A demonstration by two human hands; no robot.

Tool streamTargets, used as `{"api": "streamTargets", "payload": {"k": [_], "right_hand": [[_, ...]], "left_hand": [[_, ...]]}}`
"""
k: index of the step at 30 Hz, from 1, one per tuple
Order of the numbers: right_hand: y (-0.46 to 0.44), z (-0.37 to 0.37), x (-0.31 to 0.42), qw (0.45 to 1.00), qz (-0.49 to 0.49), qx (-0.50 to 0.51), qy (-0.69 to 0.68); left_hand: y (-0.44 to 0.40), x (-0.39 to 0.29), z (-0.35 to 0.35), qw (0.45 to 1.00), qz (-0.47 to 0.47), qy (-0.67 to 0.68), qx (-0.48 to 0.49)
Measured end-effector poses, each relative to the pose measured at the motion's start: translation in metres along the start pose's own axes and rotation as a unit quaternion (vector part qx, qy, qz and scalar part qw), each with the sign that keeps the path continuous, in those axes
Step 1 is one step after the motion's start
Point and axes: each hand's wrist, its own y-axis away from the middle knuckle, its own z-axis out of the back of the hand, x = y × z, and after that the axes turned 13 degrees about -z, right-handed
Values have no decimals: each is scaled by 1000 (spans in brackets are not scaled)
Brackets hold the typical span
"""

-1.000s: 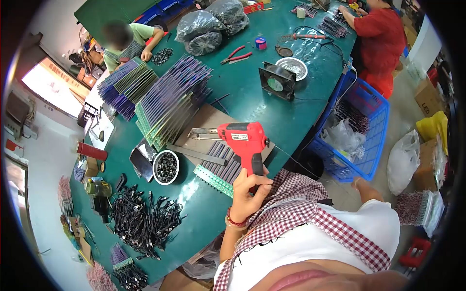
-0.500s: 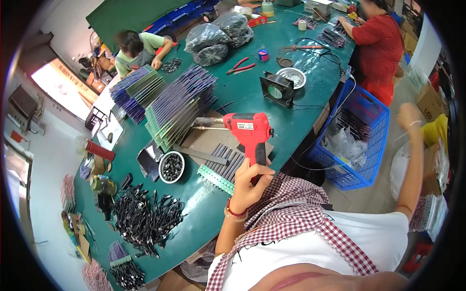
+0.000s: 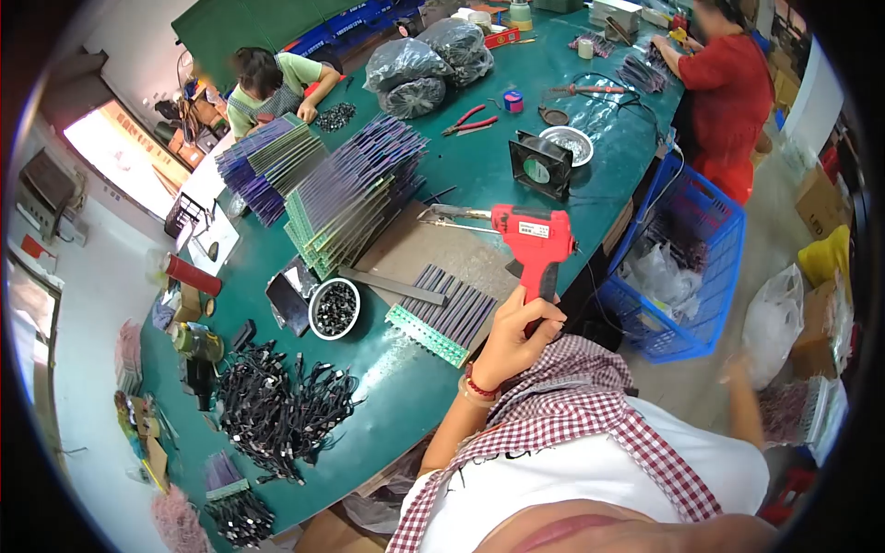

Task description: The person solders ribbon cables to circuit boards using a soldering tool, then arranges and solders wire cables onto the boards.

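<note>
My left hand [image 3: 523,338] is wrapped round the handle of a red soldering gun [image 3: 533,235], whose metal tip points left over a brown board [image 3: 461,253]. Below the tip, dark strips on a green perforated circuit panel [image 3: 426,337] lie at the board's edge. A flat metal bar [image 3: 392,285] rests across the board beside the strips. My right hand [image 3: 735,370], smeared by motion, is low at the right between the blue crate and a white plastic bag [image 3: 772,318]; its fingers cannot be made out.
Stacked strip panels [image 3: 355,189], a bowl of black parts [image 3: 314,323] and black cables [image 3: 281,410] stand on the green table [image 3: 387,392]. Beyond are a fan [image 3: 541,166] and pliers [image 3: 470,121]. A blue crate [image 3: 687,346] stands right. Two people [image 3: 267,88] [image 3: 728,101] work across the table.
My left hand and the soldering gun have shifted right, uncovering more of the board and strips. My right hand rose at the right, then came down again. The view has also shifted slightly.
</note>
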Motion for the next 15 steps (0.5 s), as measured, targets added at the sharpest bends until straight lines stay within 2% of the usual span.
{"api": "streamTargets", "payload": {"k": [2, 3, 4, 5, 7, 8, 9, 10, 14, 15], "right_hand": [[23, -49, 62, 990, 122, 51, -53], [-8, -91, 42, 976, 184, 85, -75], [-34, -130, 65, 957, 189, 172, -137], [-19, -118, 91, 929, 217, 123, -272], [-23, -101, 135, 885, 268, -42, -378], [-28, -74, 150, 884, 269, -46, -379], [-35, -37, 160, 899, 295, 124, -300], [-31, -11, 169, 880, 308, 294, -208], [-11, 49, 202, 853, 372, 301, -208], [-20, 56, 200, 825, 346, 328, -304]], "left_hand": [[-1, 13, -4, 999, -38, -20, -1], [-2, 13, -5, 999, -31, -26, -2], [-1, 12, -8, 999, -24, -26, -8], [-3, 10, -10, 1000, 8, -13, -6], [-9, 8, -12, 999, 41, 5, -2], [-8, 11, -12, 1000, 12, -10, 6], [-8, 15, -14, 1000, 2, -16, 4], [-5, 15, -15, 1000, -3, -22, 4], [-4, 8, -8, 999, -6, -49, 7], [-2, 10, -7, 999, 0, -37, -7]]}}
